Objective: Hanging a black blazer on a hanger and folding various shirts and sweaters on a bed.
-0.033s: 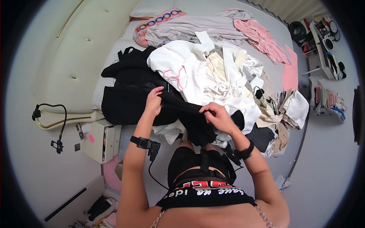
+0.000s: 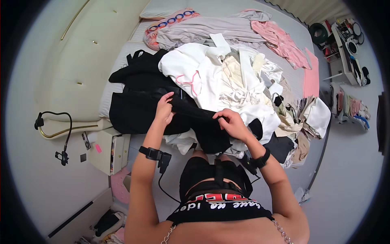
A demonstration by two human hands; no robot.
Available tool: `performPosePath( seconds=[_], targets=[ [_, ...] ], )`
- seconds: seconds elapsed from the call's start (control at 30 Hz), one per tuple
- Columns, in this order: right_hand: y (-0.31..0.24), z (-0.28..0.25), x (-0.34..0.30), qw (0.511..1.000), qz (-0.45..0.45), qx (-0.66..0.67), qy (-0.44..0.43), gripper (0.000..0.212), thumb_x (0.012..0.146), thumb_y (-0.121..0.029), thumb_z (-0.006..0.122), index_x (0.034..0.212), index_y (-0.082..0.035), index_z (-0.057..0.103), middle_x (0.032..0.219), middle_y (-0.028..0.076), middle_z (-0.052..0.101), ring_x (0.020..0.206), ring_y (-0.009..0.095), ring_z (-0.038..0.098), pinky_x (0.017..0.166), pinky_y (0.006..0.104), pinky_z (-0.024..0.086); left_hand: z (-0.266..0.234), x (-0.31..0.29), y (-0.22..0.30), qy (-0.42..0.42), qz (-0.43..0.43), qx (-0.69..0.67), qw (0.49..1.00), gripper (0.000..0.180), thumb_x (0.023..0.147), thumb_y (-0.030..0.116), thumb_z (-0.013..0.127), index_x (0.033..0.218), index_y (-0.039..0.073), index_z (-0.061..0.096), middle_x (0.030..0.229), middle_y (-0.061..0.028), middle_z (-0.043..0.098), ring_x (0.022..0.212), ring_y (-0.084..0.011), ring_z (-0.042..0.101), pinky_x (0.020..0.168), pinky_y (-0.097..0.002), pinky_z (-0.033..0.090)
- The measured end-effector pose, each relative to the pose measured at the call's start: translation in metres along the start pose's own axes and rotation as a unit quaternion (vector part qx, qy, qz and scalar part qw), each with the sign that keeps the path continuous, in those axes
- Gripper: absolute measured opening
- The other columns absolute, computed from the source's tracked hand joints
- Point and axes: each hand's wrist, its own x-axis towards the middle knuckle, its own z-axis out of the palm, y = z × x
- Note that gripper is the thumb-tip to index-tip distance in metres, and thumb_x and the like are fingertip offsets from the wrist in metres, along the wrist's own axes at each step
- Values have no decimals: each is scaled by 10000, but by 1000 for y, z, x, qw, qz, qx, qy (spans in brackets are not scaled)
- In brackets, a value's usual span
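Black garment (image 2: pixel 210 132), barely shifted, between grips (image 2: pixel 164 110) (image 2: pixel 233 124)

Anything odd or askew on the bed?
A pink hanger lies on top of the white garment: odd, as nothing seems to hang on it. No spill or tear shows on the black garment between the left hand and right hand.

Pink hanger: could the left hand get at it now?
Probably yes: the pink hanger lies uncovered on the white clothes near the left hand, but it may first need to release the black garment.
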Motion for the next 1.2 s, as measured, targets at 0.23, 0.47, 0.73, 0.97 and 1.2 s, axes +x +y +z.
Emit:
performPosePath(
  seconds=[0.23, 0.47, 0.73, 0.97, 1.2],
  targets=[
    [97, 28, 75, 982, 40, -185, 16, 191, 723, 17, 551, 856, -76, 651, 837, 140, 553, 813, 308, 551, 737, 343, 442, -49, 31, -22, -136, -323, 35, 936, 233, 811, 153, 580, 1012, 35, 593, 968, -90, 630, 935, -198, 603, 861, -394, 460],
    [137, 52, 93, 963, 145, -160, -159, 198, 676, 15, 563, 844, -51, 642, 785, 106, 600, 769, 217, 580, 705, 308, 452, -55, 63, -48, -213, -198, -212, 933, 286, 851, 87, 521, 1124, 1, 520, 1078, -118, 598, 1025, -244, 572, 912, -394, 442],
    [182, 70, 128, 943, 243, 10, -225, 226, 753, -17, 518, 955, -19, 620, 805, 69, 628, 742, 142, 582, 673, 267, 464, -86, 30, -43, -345, -400, 334, 781, 811, 768, 259, 678, 1385, -9, 225, 1374, -180, 353, 1290, -259, 304, 1064, -346, 217],
    [238, 136, 201, 959, 259, -59, -95, 269, 800, -128, 524, 1041, -37, 602, 915, 151, 634, 884, 259, 602, 803, 330, 462, -133, 79, -116, -57, -11, 661, 748, 467, 713, 162, 690, 1129, 68, 499, 1111, -194, 513, 938, -390, 563, 836, -436, 454],
    [300, 154, 217, 942, 217, -253, 35, 342, 783, -131, 545, 1092, 14, 564, 996, 191, 601, 924, 318, 584, 835, 376, 460, -105, 191, -136, -128, 87, 674, 723, 526, 709, 23, 652, 1197, 82, 464, 1254, -112, 420, 943, -350, 576, 824, -412, 484]
  ],
)
